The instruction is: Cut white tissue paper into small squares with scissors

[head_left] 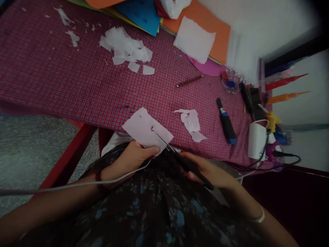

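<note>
My left hand (137,156) grips the lower edge of a thin whitish paper piece (140,127), thumb on top. The paper lies partly over the table's front edge and has a small ragged hole near its middle. My right hand (203,168) is closed round a slim tool with a black handle (187,164) and a thin metal shaft. The shaft lies over the paper, its tip at the hole; its exact kind cannot be made out. Torn paper scraps (191,123) lie to the right. A white cord (84,184) passes across my left forearm.
A checked red cloth covers the table (77,82). A pile of paper pieces (125,46) lies further back, near coloured sheets (144,15). A pencil (190,81), a black-and-blue cutter (226,121) and a white box-shaped device (257,140) with cables are to the right.
</note>
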A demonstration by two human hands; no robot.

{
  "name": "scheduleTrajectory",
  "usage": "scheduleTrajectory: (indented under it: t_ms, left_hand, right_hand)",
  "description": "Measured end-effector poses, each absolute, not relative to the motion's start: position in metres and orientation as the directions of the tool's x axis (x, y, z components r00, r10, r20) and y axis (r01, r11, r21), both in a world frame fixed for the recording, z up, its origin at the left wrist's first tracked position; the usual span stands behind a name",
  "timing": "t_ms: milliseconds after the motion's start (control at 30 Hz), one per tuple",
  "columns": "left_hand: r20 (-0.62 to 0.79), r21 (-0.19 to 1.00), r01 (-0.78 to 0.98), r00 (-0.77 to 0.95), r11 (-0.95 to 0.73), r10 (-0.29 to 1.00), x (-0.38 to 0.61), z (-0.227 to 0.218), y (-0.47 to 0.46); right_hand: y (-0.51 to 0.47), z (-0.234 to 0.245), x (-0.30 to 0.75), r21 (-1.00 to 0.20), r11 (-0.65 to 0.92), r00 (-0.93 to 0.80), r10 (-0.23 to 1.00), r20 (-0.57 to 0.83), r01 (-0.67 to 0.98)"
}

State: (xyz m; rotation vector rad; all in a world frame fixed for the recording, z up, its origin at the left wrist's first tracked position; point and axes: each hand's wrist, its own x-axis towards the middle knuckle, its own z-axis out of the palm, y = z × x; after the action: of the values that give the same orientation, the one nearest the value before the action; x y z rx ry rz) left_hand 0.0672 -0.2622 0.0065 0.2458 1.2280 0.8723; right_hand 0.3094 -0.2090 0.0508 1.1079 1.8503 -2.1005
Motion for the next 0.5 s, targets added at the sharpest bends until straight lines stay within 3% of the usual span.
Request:
scheduleTrajectory:
  t_ms: [333,500]
  left_hand:
    - [-0.711,0.581,-0.482,0.091,0.656,0.697,0.066,0.006,-0.263]
    - [-0.717,0.528,-0.571,0.096,0.628,0.690,0.062,0.005,-0.263]
  right_hand:
    - [-0.216,0.040,0.315,-0.760,-0.403,-0.675,0.360,-0.644,0.510]
    - [-0.214,0.043,0.317,-0.745,-0.383,-0.674,0.326,-0.663,0.547]
